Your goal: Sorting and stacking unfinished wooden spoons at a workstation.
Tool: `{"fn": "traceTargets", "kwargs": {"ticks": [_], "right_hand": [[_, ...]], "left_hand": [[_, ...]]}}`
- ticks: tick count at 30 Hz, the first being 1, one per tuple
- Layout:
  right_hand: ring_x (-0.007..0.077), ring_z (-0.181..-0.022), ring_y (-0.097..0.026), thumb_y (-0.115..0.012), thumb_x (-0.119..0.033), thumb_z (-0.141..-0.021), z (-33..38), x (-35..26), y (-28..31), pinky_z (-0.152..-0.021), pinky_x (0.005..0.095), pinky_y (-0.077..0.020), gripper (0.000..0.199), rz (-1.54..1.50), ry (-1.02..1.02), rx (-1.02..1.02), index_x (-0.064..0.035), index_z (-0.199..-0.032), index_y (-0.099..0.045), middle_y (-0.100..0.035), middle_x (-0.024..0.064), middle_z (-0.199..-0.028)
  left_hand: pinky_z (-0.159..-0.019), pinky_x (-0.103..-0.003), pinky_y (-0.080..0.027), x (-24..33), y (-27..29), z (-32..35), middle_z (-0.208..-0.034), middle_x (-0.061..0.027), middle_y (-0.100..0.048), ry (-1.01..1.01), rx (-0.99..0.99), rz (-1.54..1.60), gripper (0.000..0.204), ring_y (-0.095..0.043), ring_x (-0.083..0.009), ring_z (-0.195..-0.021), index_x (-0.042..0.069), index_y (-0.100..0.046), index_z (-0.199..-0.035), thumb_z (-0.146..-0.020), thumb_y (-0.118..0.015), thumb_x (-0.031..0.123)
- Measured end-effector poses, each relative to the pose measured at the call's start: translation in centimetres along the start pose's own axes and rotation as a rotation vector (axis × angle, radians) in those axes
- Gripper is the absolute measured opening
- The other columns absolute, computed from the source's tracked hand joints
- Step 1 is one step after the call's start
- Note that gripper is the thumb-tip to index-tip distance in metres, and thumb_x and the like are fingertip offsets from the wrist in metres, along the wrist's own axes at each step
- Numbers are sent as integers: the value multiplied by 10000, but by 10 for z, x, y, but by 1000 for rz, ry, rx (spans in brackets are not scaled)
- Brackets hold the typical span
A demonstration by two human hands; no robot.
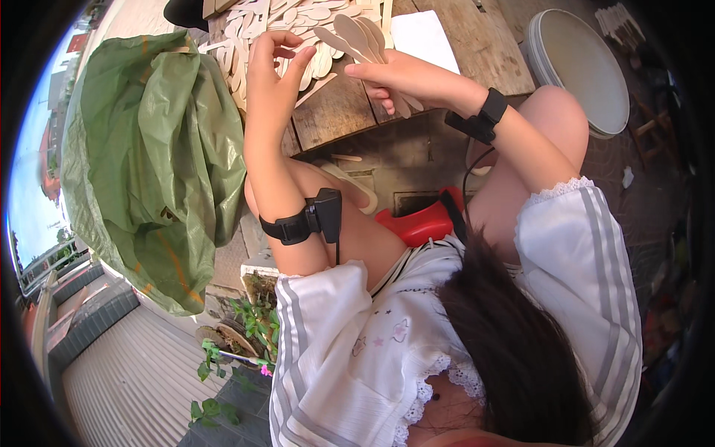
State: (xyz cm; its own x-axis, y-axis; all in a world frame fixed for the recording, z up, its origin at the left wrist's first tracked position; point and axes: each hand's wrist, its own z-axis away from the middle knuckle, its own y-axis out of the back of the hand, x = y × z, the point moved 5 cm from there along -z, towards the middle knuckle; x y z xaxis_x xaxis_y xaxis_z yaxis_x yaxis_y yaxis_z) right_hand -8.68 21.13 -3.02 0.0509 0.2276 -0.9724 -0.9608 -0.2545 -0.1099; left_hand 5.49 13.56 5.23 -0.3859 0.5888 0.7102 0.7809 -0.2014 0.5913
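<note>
My right hand (pixel 417 78) is closed round a small fan of wooden spoons (pixel 354 39), their bowls pointing up and to the left, and the handle ends showing below the palm. My left hand (pixel 274 82) is raised beside them, with a gap between its thumb and curled fingers, and nothing shows in it. Behind both hands, a loose pile of wooden spoons (pixel 237 46) covers the far part of the plank table (pixel 328 121). Next to my right hand, a white sheet (pixel 426 39) lies flat on the wood.
A large green plastic bag (pixel 149 171) stands on the left, close to my left arm. At the right are stacked pale round tubs (pixel 585 71) and a bundle of wooden pieces (pixel 620 24). Something red (pixel 418 223) sits between my legs. A leafy plant (pixel 257 320) grows at lower left.
</note>
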Motion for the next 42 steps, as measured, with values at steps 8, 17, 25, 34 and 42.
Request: {"fn": "traceTargets", "kwargs": {"ticks": [8, 17, 25, 34, 42], "right_hand": [[39, -376, -287, -503, -461, -904, 25, -29, 18, -376, 200, -262, 537, -31, 97, 170, -158, -510, -299, -285, -62, -445], [20, -393, -226, -567, -405, -865, 43, -36, 43, -374, 205, -199, 469, -69, 57, 243, -175, -542, -318, -243, -83, -458], [20, -429, -276, -639, -418, -814, 27, 9, 47, -375, 216, -213, 348, 124, -83, 238, -86, -916, -639, -367, -79, -533], [88, -558, -467, -727, -340, -753, 41, -24, 41, -532, 258, -385, 306, 229, 290, 298, -67, -888, -695, -543, 13, -588], [12, -390, -318, -596, -221, -881, 188, -186, 99, -363, 190, -225, 196, 379, 522, 888, -83, -744, -567, -388, -77, -502]], "left_hand": [[-707, -371, -477, -67, -13, 24, -745, -102, -668, 387, -450, -700, 37, -641, -273, -789, 105, -668, -714, -726, -650, 135], [-686, -373, -489, -71, -18, 28, -732, -121, -661, 460, -454, -809, 79, -645, -280, -760, 108, -666, -716, -690, -645, 180], [-524, -260, -414, -56, -35, 32, -547, -26, -537, 455, -637, -490, 177, -511, -98, -521, -2, -626, -761, -727, -650, 170], [-472, -212, -225, 19, -56, 30, -541, 91, -287, 328, -639, 203, 107, -252, -19, -510, 22, -585, -823, -801, -631, 117], [-544, -219, -303, 71, -39, 17, -638, 44, -371, 69, -540, 162, 247, -353, -62, -586, 39, -539, -1033, -833, -624, 159]]}}
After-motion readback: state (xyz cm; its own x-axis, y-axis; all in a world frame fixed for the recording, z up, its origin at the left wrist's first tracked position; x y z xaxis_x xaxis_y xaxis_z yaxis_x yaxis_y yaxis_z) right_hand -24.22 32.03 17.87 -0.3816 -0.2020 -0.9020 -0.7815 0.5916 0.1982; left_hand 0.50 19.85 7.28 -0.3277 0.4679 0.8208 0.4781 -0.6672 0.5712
